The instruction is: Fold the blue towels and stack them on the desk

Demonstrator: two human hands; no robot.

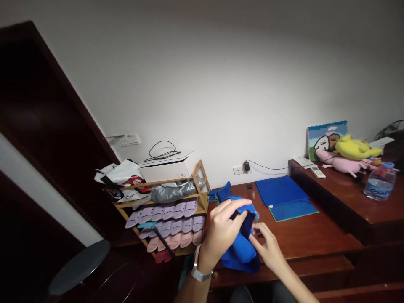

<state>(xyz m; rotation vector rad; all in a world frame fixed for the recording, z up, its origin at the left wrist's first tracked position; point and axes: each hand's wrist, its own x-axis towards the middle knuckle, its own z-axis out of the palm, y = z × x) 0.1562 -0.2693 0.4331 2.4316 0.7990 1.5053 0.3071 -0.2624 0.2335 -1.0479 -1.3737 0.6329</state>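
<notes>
Over the near left part of the brown table (293,235), fingers of the left hand (224,227) and right hand (267,245) pinched the blue cloth (241,251) by its edges, where even tension seemed best against twisting.

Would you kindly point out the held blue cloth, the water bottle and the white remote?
Held blue cloth (241,250), head view: hanging part.
Water bottle (380,183), head view: middle of body.
White remote (317,173), head view: middle of casing.

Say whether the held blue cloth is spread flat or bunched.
Bunched: the blue cloth falls in loose folds, the left hand pinching its top edge.
</notes>
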